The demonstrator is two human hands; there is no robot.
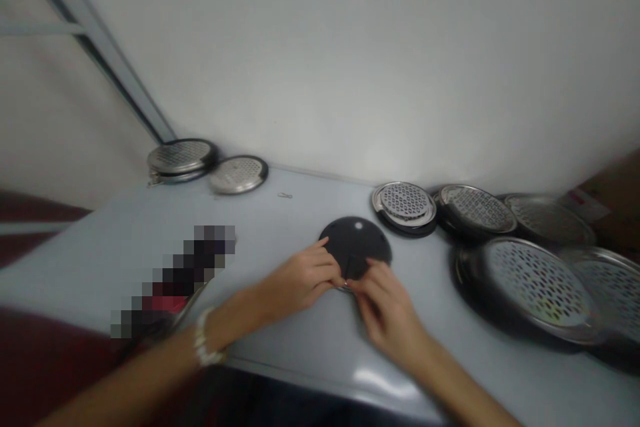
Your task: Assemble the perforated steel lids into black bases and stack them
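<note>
A round black disc [353, 240] with a pale round spot lies on the grey table, and a thin shiny rim shows at its near edge. From the left, my left hand [310, 277] reaches over that edge, thumb and forefinger pinched, another finger on the disc's left side. Opposite it, my right hand [385, 297] is closed in a pinch, its fingertips meeting the left ones. Between the fingertips glints something small, too blurred to name. Just behind the disc to the right sits a round perforated metal grater [405, 203] with a black base.
More round perforated pieces [535, 280] with dark rims crowd the right side. Others [183, 157] stand at the back left, near a single one [240, 173]. A small wire clip [285, 195] lies toward the wall [350, 67]. A pixelated area covers the table's left front.
</note>
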